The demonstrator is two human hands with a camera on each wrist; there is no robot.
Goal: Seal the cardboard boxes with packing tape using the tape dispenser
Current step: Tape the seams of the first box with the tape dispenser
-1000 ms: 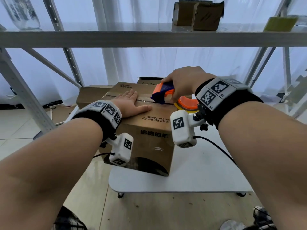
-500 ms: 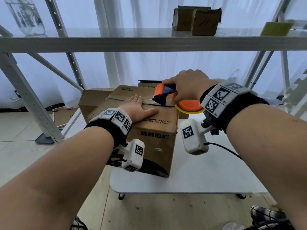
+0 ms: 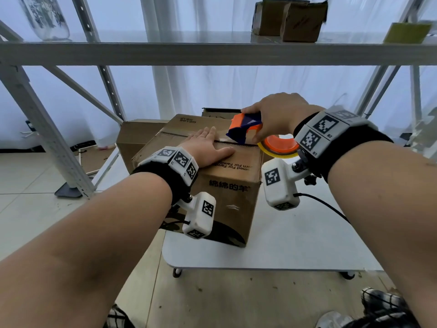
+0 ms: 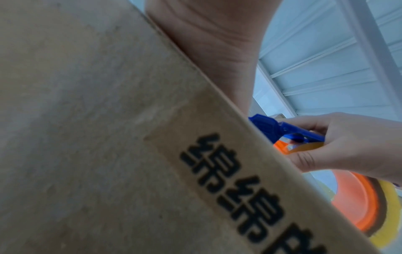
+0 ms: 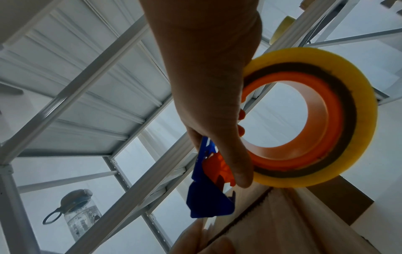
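Note:
A brown cardboard box (image 3: pixel 227 192) with black printed characters stands on the white table (image 3: pixel 295 245). My left hand (image 3: pixel 205 150) lies flat on its top flap, fingers straight, beside the centre seam (image 3: pixel 175 134). My right hand (image 3: pixel 274 117) grips a blue and orange tape dispenser (image 3: pixel 246 127) whose nose touches the seam near the box's right edge. Its yellowish tape roll (image 3: pixel 277 147) on an orange core hangs past that edge. The left wrist view shows the box side (image 4: pixel 108 137) and the dispenser (image 4: pixel 282 130). The right wrist view shows the roll (image 5: pixel 315 118) and blue nose (image 5: pixel 208 202).
More cardboard boxes (image 3: pixel 137 138) stand behind the main one. A grey metal shelf (image 3: pixel 212 53) crosses overhead, carrying two small boxes (image 3: pixel 290 20) and a clear jar (image 3: pixel 47 17). A slanted rack leg (image 3: pixel 47 138) stands at the left. Tiled floor lies below the table's front edge.
The right hand has lifted slightly and tilted the dispenser's nose onto the seam. The left hand stays flat on the flap. The head camera has shifted, so the box appears a bit lower.

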